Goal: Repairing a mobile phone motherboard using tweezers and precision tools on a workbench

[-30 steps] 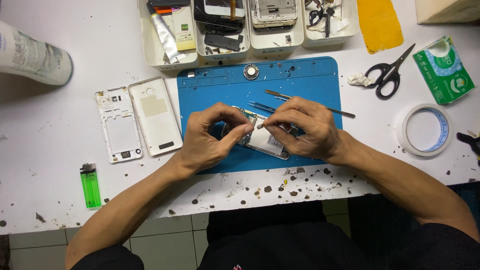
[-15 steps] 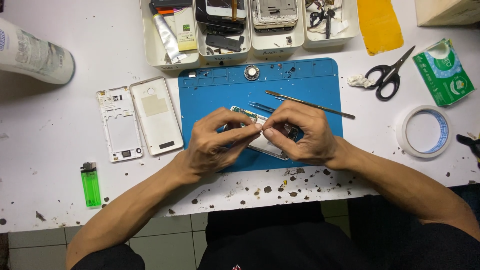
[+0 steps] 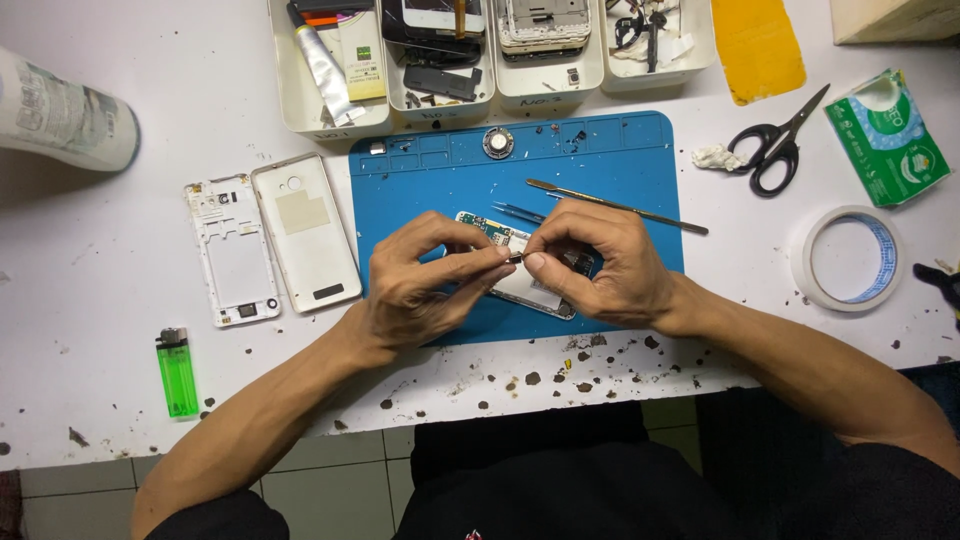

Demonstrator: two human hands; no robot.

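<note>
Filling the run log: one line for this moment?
left hand: pinches small part | right hand: pinches same part | under: opened phone on blue mat

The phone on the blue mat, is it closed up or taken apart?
Taken apart. The phone shows its bare circuit board, and its white back cover and frame lie beside the mat.

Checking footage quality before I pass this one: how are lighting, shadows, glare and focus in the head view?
Head view: even overhead light, sharp throughout; the blue rubber work mat and the opened phone board read clearly, soft shadows fall under the left hand and right hand, mild glare on the white plastic back cover, slight wide-angle bending at the edges.
</note>
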